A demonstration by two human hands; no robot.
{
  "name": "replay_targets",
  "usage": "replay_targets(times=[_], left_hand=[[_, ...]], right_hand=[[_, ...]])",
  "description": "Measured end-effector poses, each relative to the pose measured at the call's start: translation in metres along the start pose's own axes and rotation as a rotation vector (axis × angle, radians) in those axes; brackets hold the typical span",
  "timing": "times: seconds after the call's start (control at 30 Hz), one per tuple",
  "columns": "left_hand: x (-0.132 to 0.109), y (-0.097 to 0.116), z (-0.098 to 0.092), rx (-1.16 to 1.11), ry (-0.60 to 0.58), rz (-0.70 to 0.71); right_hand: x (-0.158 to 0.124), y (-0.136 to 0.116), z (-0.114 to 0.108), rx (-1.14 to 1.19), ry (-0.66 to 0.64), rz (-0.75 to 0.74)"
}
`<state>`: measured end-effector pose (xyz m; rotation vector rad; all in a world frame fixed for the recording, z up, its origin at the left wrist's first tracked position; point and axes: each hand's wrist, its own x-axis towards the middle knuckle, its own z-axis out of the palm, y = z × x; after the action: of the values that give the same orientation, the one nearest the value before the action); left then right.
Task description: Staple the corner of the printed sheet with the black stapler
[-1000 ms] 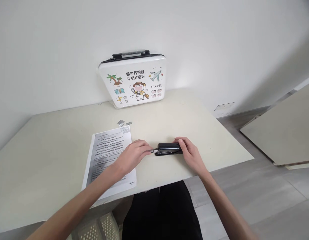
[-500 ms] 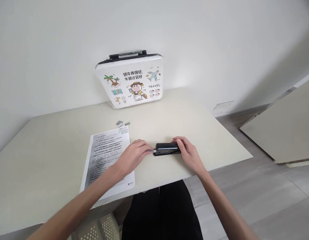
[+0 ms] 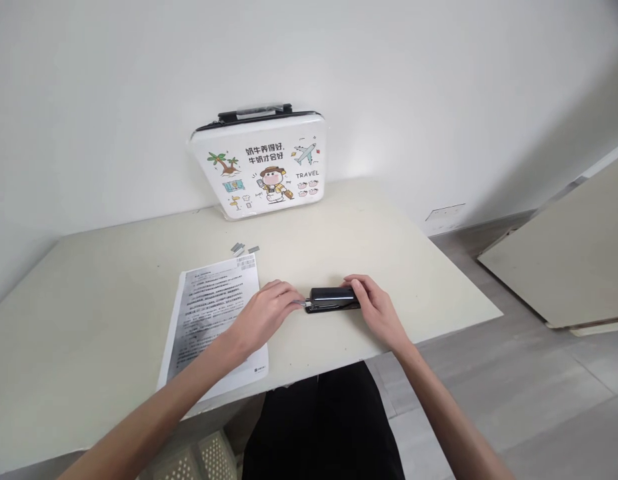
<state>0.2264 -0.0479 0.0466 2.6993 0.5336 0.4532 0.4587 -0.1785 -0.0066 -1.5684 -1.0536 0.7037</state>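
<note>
A black stapler (image 3: pixel 333 298) lies on the table with its long side across my view. Around its right end my right hand (image 3: pixel 376 308) is closed, the thumb on top and the fingers at the far side. My left hand (image 3: pixel 271 308) pinches a thin silvery metal piece (image 3: pixel 305 303) at the stapler's left end. Whether that piece is part of the stapler or a strip of staples, I cannot tell; the fingertips partly cover it. Several grey staple strips (image 3: pixel 239 249) lie behind the printed paper sheet (image 3: pixel 213 300), which is partly under my left forearm.
A white cartoon-printed carrying case (image 3: pixel 263 167) with a black handle stands at the back of the pale table (image 3: pixel 103 300), near the wall. The table's front edge runs just before my lap. Below it at the left is a perforated plastic crate or stool (image 3: pixel 216 457).
The camera view has shifted very slightly. Both hands keep nearly the same position and grip at the stapler.
</note>
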Motion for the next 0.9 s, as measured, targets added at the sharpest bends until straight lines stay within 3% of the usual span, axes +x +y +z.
replay_targets(times=[0.43,0.7,0.9], left_hand=[[0.001,0.000,0.002,-0.019,-0.041,-0.030],[-0.011,-0.019,-0.005,0.076,-0.044,-0.060],[-0.016,-0.033,-0.018,-0.092,-0.143,0.066]], right_hand=[[-0.001,-0.001,0.000,-0.010,-0.003,-0.005],[0.000,0.000,0.001,0.003,-0.007,0.004],[0.000,0.000,0.001,-0.015,-0.049,-0.023]])
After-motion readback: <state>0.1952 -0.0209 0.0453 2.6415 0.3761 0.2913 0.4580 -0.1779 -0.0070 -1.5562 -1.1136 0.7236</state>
